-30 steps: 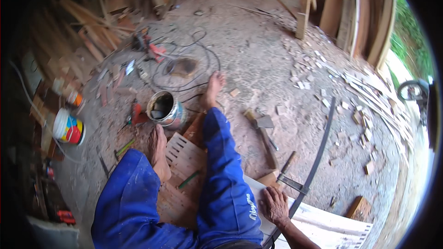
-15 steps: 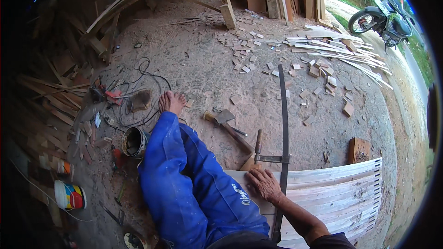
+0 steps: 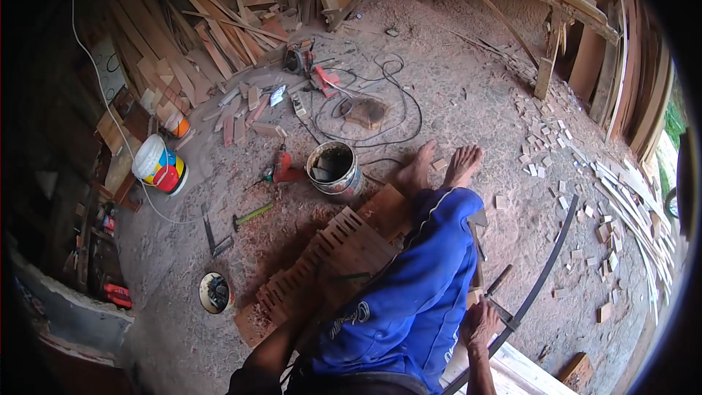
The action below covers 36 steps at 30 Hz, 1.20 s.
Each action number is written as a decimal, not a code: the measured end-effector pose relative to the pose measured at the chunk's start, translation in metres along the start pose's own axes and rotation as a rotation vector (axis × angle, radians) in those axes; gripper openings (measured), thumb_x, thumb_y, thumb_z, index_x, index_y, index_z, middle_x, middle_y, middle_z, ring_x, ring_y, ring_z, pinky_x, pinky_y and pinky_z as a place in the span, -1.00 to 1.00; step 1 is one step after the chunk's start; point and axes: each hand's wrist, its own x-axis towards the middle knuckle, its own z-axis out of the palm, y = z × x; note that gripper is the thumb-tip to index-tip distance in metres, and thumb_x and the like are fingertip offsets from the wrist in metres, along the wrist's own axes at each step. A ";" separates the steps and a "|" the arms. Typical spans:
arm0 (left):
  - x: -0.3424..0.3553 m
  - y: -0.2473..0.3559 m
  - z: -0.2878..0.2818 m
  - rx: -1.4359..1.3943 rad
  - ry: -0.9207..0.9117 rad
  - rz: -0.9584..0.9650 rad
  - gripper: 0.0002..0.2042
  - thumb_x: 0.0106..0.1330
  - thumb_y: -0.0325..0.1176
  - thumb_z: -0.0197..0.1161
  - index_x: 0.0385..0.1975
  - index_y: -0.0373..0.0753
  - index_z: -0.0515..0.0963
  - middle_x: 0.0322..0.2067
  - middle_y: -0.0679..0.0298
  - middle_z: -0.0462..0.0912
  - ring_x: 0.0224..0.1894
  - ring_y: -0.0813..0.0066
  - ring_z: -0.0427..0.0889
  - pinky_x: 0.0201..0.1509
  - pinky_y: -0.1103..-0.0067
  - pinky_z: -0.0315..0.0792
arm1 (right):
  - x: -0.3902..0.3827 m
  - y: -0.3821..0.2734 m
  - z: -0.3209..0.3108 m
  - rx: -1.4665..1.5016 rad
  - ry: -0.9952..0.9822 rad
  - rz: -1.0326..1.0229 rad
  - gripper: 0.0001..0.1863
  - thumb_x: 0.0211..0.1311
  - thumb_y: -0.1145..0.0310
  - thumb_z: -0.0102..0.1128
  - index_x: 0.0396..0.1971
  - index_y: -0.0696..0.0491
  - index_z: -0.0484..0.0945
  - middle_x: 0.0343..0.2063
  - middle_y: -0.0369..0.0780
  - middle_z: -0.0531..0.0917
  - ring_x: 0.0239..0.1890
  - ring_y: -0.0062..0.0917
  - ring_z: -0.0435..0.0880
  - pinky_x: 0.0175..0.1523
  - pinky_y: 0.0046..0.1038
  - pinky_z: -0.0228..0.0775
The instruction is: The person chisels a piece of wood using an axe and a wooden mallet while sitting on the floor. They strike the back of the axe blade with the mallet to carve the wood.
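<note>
On the right, my right hand (image 3: 479, 324) rests with its fingers apart beside a bar clamp (image 3: 547, 269), close to the clamp's wooden handle (image 3: 500, 279). A small wooden block shows by its fingertips. The pale slatted wood panel (image 3: 523, 377) below that hand is mostly cut off by the lower edge. At my left side lies a brown wood panel (image 3: 363, 245) with a row of slots along its edge. My left hand (image 3: 322, 287) reaches over this panel in shadow. Its fingers are too dark to make out, and a thin dark stick shape shows near it.
A bucket (image 3: 335, 168) stands by my feet, with a red drill (image 3: 287, 168) to its left. A green-handled hammer (image 3: 254, 216), a metal square (image 3: 212, 232) and a small tub (image 3: 216, 292) lie further left. Black cable (image 3: 417, 113) loops behind. Wood offcuts (image 3: 545, 143) litter the right side.
The view has swung to the left, bringing the slotted brown panel and my left arm into sight. My right hand stays by the clamp.
</note>
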 end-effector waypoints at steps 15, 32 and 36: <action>-0.006 0.071 -0.016 -0.053 0.125 0.032 -0.35 0.38 -0.02 0.03 0.38 -0.27 0.19 0.30 -0.18 0.27 0.32 -0.34 0.22 0.40 -0.14 -0.02 | 0.155 0.059 0.027 1.319 -0.192 1.083 -0.61 0.24 0.16 0.27 -0.07 0.01 0.37 -0.39 -0.17 0.51 -0.51 -0.43 0.56 -0.55 -0.36 0.41; -0.018 0.079 -0.022 -0.006 0.139 0.053 -0.30 0.36 0.01 0.07 0.39 -0.30 0.17 0.34 -0.18 0.21 0.36 -0.32 0.17 0.44 -0.10 -0.08 | 0.164 0.074 0.046 0.516 -0.097 1.036 -0.57 0.26 0.20 0.24 0.05 0.03 0.40 -0.51 -0.14 0.56 -0.51 -0.28 0.61 -0.43 -0.21 0.46; -0.013 0.079 -0.021 -0.031 0.114 0.065 -0.29 0.36 0.02 0.08 0.40 -0.30 0.17 0.35 -0.17 0.19 0.36 -0.32 0.16 0.45 -0.09 -0.10 | 0.140 0.113 0.097 -0.131 0.219 0.692 -0.55 0.28 0.18 0.20 0.02 0.13 0.34 -0.33 0.06 0.62 -0.33 -0.09 0.69 -0.31 -0.14 0.54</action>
